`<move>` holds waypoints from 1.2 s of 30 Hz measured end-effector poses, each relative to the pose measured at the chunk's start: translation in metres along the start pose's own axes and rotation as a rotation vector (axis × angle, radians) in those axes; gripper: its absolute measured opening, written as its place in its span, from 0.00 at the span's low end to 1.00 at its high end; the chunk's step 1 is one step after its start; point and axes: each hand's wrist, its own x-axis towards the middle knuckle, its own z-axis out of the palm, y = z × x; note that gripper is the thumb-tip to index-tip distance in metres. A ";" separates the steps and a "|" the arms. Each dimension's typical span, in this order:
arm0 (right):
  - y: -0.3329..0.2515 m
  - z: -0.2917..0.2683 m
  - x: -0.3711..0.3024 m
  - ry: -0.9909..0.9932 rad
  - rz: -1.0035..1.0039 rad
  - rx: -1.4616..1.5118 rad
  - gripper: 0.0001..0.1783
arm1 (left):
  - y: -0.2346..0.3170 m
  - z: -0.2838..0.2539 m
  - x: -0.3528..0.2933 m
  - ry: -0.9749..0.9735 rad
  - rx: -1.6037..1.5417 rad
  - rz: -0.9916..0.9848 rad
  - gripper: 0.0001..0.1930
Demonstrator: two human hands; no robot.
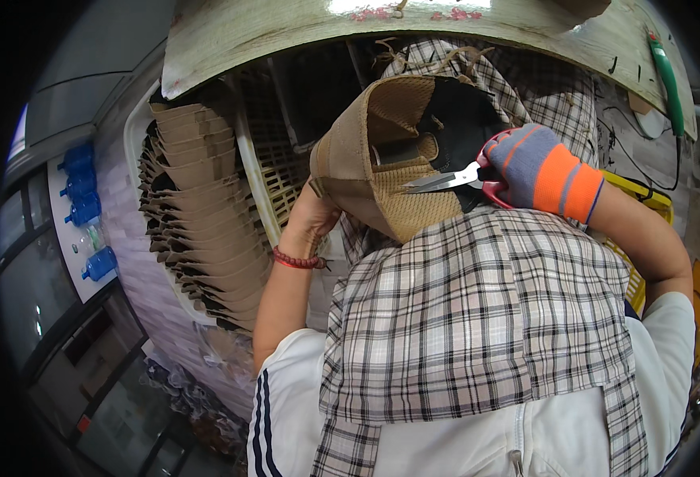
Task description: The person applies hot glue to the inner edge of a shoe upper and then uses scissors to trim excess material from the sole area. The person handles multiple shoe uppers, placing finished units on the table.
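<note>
My left hand (315,213), bare and with a red bead bracelet at the wrist, grips a tan-and-black sewn piece (348,163) that looks like a boot upper. Its fingers are mostly hidden behind the piece. The piece is bent open over my lap, with the perforated tan lining and a black inner side showing. My right hand (537,171), in a grey and orange knitted glove, is closed round the red handles of a pair of scissors (453,180). The blades point left over the lining; whether they touch it I cannot tell.
A row of similar tan pieces (199,215) fills a white bin at the left. Beside it stands a cream plastic basket (262,171). A worktable (286,44) spans the far side, with a green-handled tool (666,79) on a cord at its right. A yellow basket (656,205) sits right of my arm.
</note>
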 end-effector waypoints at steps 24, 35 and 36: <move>0.016 -0.008 0.003 0.248 -0.004 -0.039 0.15 | -0.011 -0.015 0.005 -0.106 -0.162 -0.020 0.15; -0.018 0.000 0.036 0.193 -0.050 -0.163 0.13 | -0.024 -0.025 0.019 -0.035 -0.297 -0.198 0.17; -0.020 0.000 0.039 0.170 -0.047 -0.207 0.13 | -0.025 -0.026 0.020 -0.025 -0.297 -0.192 0.16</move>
